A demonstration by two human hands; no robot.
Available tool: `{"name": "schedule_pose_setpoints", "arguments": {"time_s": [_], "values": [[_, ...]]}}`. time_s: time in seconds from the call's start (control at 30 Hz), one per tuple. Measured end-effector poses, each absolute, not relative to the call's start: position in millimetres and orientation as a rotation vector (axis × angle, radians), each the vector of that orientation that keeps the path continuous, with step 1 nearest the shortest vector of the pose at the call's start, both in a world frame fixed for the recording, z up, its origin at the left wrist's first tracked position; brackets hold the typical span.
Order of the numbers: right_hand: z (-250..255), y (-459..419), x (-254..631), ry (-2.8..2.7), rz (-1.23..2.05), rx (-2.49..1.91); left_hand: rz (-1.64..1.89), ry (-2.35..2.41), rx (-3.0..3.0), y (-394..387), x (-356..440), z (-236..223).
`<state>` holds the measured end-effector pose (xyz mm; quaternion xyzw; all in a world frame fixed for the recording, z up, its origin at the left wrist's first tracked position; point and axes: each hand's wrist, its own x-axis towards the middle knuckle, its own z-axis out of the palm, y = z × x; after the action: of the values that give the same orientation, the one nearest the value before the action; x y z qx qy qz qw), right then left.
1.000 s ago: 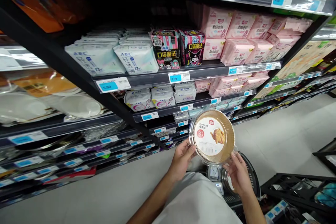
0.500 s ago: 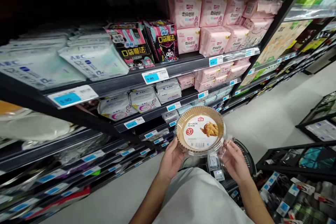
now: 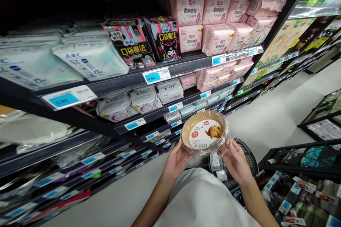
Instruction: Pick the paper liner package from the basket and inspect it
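Note:
A round pack of brown air fryer paper liners (image 3: 186, 133) in clear plastic is held up before me, its label with a roast chicken facing me. My left hand (image 3: 176, 161) is closed on the pack's lower left edge, thumb at the rim. On the lower right, my right hand (image 3: 234, 158) pinches the clear wrapping at the pack's edge. Below the pack, partly hidden by it and my hand, is a dark basket (image 3: 246, 154) with small packages (image 3: 221, 175) inside.
Store shelves (image 3: 112, 81) run along the left and ahead, stocked with pink packs (image 3: 217, 39), black-and-pink boxes (image 3: 163, 39) and pale ABC packs (image 3: 90, 58). Dark display racks (image 3: 295, 163) stand at the right. Pale floor (image 3: 269, 108) stretches between them.
The liner pack has tilted, its right side turning away, and shifted slightly right. My right hand has moved a little along its wrapping. Both hands keep their hold.

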<state>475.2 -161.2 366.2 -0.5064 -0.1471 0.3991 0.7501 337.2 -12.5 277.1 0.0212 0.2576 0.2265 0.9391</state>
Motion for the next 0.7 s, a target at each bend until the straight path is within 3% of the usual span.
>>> {"name": "schedule_pose_setpoints", "arguments": {"time_s": [0.7], "values": [[367, -154, 468, -0.285, 0.824, -1.183, 0.367, 0.565, 0.004, -8, 336, 274]]}}
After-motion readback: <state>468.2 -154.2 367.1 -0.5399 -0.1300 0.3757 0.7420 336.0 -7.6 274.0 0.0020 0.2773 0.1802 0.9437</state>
